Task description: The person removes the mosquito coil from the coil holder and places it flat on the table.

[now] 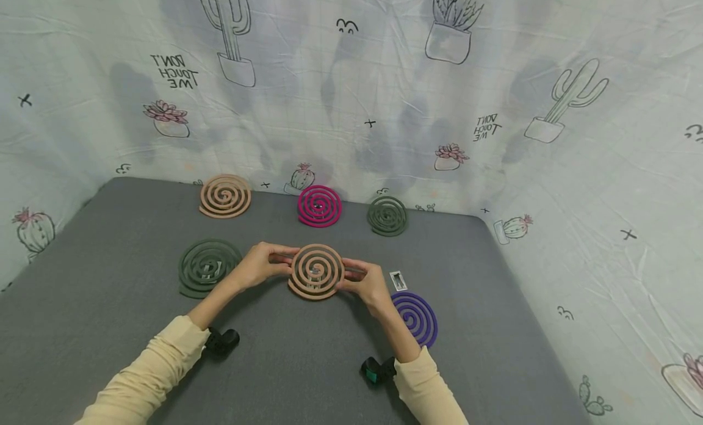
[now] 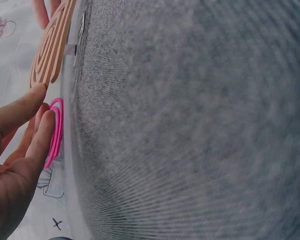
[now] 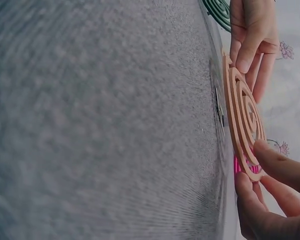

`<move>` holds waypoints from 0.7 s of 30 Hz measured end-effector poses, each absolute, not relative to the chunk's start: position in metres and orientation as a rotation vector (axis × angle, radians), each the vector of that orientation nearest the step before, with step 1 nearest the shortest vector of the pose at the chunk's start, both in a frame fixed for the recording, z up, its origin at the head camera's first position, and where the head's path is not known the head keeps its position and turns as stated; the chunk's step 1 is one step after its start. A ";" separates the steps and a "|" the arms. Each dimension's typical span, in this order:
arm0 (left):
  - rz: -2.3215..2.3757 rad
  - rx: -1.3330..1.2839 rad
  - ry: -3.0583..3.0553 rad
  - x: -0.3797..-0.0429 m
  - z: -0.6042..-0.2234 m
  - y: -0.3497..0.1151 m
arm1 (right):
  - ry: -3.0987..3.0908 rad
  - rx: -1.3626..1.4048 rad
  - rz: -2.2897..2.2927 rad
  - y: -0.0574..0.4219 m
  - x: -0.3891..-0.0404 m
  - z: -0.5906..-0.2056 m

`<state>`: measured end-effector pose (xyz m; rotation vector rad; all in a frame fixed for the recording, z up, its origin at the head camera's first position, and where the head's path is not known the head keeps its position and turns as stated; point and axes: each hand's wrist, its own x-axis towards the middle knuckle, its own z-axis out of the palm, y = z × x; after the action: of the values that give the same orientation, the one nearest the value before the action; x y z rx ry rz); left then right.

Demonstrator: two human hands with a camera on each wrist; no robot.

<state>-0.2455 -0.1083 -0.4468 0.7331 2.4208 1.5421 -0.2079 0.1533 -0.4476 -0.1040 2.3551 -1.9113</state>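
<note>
Tan, flat, matte spiral coil (image 1: 317, 271) I've got pinched at opposite edges by left hand (image 1: 263, 265) and right hand (image 1: 369, 286), above grey cloth-covered table (image 1: 296, 376); lifting looks done, set-down not yet.

Grey desk (image 1: 307, 364): green coil (image 1: 194, 263) by your left hand (image 1: 257, 267); metal stand (image 1: 393, 281), purple coil (image 1: 409, 319) by right hand (image 1: 372, 286); three coils (image 1: 320, 199) beyond.
</note>
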 end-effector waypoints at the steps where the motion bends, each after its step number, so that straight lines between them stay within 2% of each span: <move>1: 1.531 0.733 2.427 -0.245 -0.447 -0.108 | 2.358 -0.103 -1.900 0.153 -0.208 -0.447; 21: 1.473 0.747 2.451 -0.244 -0.444 -0.111 | 2.392 -0.099 -1.778 0.153 -0.207 -0.438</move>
<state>-0.2441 -0.1106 -0.4436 0.7471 2.4515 1.4734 -0.2074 0.1534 -0.4382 -0.0987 2.3916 -1.7782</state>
